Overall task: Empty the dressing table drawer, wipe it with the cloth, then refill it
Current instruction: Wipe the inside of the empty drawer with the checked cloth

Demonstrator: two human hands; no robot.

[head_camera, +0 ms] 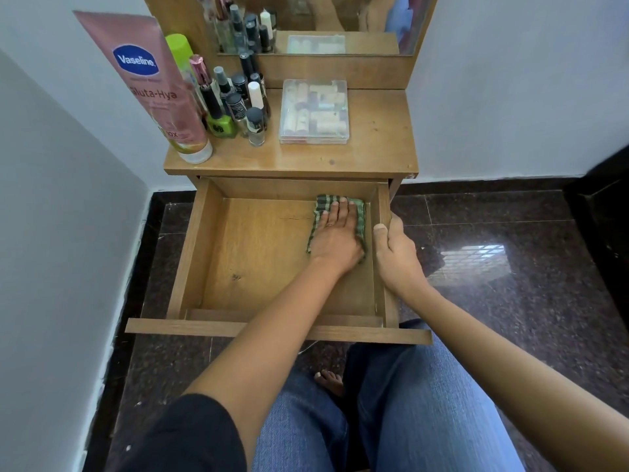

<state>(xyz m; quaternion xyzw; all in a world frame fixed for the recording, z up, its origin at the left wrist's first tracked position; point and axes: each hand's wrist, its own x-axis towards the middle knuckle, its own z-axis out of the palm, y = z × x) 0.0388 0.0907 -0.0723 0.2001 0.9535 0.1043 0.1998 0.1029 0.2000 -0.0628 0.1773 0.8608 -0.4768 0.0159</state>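
Above the pulled-out light-brown wooden drawer (186, 257), a tall pink lotion tube (160, 93), a cluster of small nail-polish bottles (238, 103) and a clear plastic lidded box (313, 112) are stood on the wooden tabletop (374, 141). In the drawer's far right corner, a green checked cloth (360, 220) is pressed flat under the left hand (335, 233), fingers straight. The drawer's right wall is gripped by the right hand (394, 253), fingers curled round it.

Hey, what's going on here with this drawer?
A person is wiping out the pulled-open drawer of a dressing table. The left hand presses a green checked cloth flat on the drawer floor near its back right corner, while the right hand grips the drawer's right wall. Nothing else is in the drawer; bottles and a clear box stand on top.
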